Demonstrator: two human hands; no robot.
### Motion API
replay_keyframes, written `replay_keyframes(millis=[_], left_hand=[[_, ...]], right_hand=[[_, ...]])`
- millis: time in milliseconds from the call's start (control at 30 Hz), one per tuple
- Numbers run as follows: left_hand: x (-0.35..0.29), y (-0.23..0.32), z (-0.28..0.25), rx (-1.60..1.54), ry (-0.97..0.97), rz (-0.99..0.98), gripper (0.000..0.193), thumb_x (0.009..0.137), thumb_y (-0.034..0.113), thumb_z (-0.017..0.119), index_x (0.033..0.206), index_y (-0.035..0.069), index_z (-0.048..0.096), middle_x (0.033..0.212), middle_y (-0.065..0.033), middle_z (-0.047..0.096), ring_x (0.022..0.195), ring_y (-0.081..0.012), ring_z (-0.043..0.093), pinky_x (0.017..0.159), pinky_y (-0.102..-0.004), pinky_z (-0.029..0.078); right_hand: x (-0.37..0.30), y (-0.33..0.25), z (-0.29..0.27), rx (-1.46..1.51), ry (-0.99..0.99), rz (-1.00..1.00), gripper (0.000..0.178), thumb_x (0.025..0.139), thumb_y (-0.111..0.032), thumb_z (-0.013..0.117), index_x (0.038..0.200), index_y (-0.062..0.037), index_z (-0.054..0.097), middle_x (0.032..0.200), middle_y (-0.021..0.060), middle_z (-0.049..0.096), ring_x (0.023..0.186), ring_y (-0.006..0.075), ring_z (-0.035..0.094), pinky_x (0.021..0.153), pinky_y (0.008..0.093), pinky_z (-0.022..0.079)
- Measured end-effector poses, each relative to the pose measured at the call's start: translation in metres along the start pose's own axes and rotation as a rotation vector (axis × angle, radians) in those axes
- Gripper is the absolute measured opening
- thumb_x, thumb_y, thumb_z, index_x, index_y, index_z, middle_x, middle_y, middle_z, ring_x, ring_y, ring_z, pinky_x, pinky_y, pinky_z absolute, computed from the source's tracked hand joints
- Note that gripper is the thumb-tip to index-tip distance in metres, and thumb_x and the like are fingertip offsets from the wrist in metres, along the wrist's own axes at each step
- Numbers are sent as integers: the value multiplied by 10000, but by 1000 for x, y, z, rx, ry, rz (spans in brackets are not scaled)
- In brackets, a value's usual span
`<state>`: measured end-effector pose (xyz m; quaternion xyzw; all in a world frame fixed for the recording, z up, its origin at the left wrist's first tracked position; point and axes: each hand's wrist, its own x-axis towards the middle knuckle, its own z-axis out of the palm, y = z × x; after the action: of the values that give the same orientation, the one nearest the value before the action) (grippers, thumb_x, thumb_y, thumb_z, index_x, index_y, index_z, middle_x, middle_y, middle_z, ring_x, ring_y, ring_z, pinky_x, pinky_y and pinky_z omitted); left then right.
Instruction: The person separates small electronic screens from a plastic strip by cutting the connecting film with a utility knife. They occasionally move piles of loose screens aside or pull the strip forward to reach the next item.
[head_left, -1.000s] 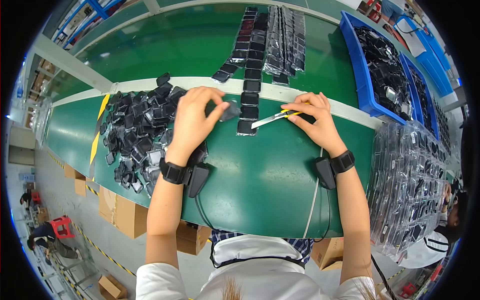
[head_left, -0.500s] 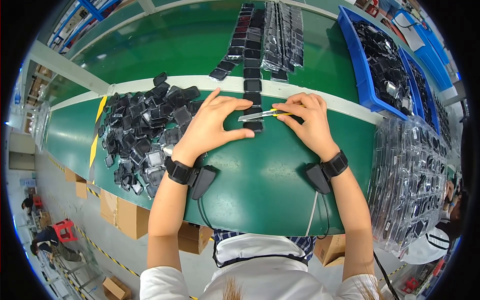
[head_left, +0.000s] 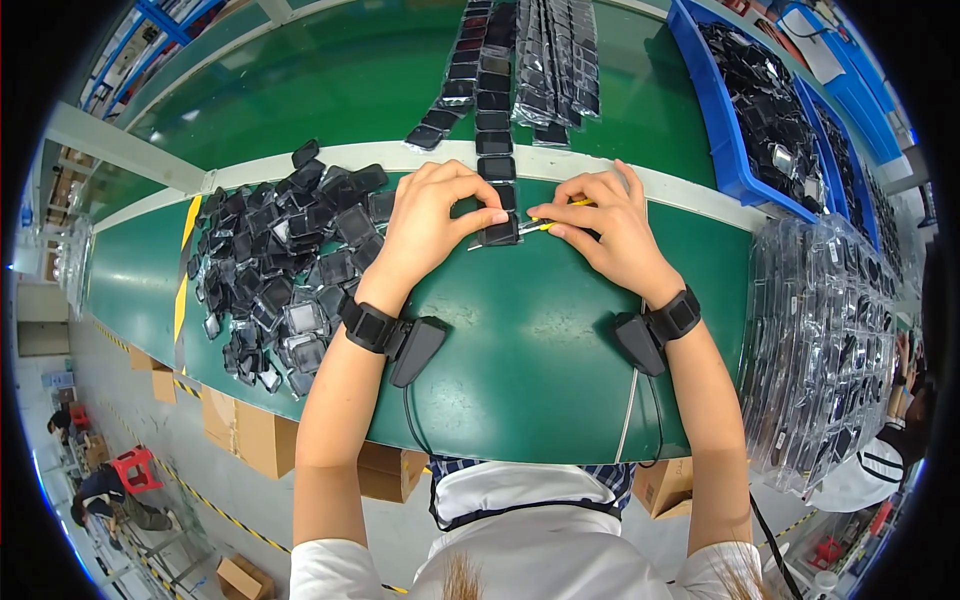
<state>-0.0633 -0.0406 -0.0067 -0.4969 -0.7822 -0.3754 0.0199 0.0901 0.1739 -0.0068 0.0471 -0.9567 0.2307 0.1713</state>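
A strip of small black squarish pieces in clear plastic pockets (head_left: 494, 140) runs down from the far part of the bench toward me. My left hand (head_left: 432, 222) pinches the strip near its lower end between thumb and forefinger. A yellow utility knife (head_left: 549, 225) is gripped in my right hand (head_left: 612, 232), just right of the strip. Its blade lies crosswise over the end of the strip, pointing left, close to my left thumb. Left of my left hand lies a heap of loose black pieces in clear wrapping (head_left: 290, 255).
More pocketed strips (head_left: 555, 70) lie at the far middle. Blue bins (head_left: 725, 150) with black pieces stand far right. Clear plastic trays (head_left: 810, 350) are stacked at the right. A white ledge (head_left: 700, 200) crosses the green bench (head_left: 520, 350). Cardboard boxes (head_left: 245, 430) sit below.
My left thumb and forefinger, spread apart beside the strip before, have closed on it near its end. The knife has shifted slightly with its blade still across the strip.
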Motion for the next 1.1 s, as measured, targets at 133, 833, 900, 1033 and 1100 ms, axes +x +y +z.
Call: replay_keyframes(millis=[133, 833, 900, 1033, 1100], left_hand=[[3, -4, 2, -55, -46, -52, 182, 784, 294, 861, 853, 154, 768, 927, 10, 701, 978, -246, 630, 918, -404, 457], [-14, 16, -35, 139, -167, -16, 717, 803, 275, 857, 1434, 112, 559, 1487, -162, 582, 1453, -328, 476, 1276, -517, 236], [-10, 18, -25, 37, -232, -34, 706, 816, 263, 859, 1447, 120, 575, 1459, -139, 614, 1390, -307, 544, 1280, -545, 234], [-4, 20, -21, 40, -204, -1, 591, 828, 266, 855, 1360, 113, 645, 1347, -115, 688, 1314, -294, 600, 1279, -537, 246], [-4, 16, -16, 37, -127, 4, 381, 832, 245, 852, 1165, 93, 746, 1184, -86, 750, 1189, -273, 652, 1202, -483, 374]], right_hand=[[4, 7, 2, 43, 31, -77, 237, 890, -187, 768, 1112, -247, 823, 1030, -58, 635, 1084, 180, 585, 1239, 514, 239], [-2, 23, -11, 53, 159, 120, 266, 877, -128, 786, 1139, -172, 805, 1068, 11, 664, 1031, 228, 591, 970, 369, 418], [0, 19, -8, 63, 160, 116, 266, 878, -131, 786, 1139, -173, 805, 1060, 8, 661, 1024, 226, 591, 967, 369, 417], [-1, 18, -10, 57, 75, 36, 267, 876, -139, 786, 1140, -176, 805, 1048, -12, 657, 1033, 216, 583, 972, 377, 409], [-2, 18, -11, 60, 67, 19, 267, 875, -140, 786, 1139, -175, 805, 1047, -20, 656, 1038, 212, 581, 975, 379, 405]])
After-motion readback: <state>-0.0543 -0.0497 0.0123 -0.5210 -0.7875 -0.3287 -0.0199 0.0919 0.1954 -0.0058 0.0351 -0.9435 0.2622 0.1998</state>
